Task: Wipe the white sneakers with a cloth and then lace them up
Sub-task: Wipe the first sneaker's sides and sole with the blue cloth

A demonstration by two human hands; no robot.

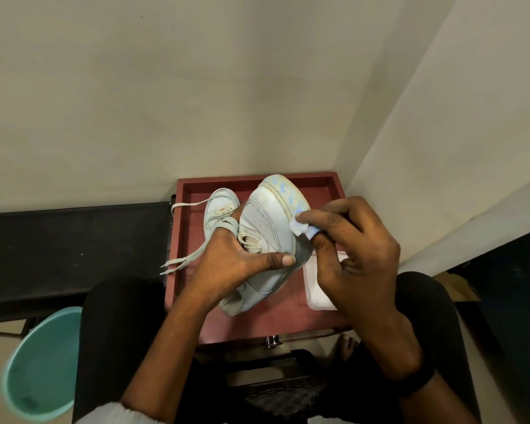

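My left hand [227, 261] grips a white sneaker [266, 228] around its middle, holding it tilted above the red tray [257, 319] with the toe pointing away and the sole edge turned right. My right hand [355, 249] pinches a small white and blue cloth [302, 226] and presses it against the side of the sole near the toe. A second white sneaker [219, 209] lies in the tray behind my left hand, partly hidden. Loose laces [184, 255] hang over the tray's left rim.
A flat white pack [318, 289] lies in the tray under my right hand. A teal bucket [40, 368] stands on the floor at lower left. A black bench [74, 240] runs along the left, walls close behind and to the right.
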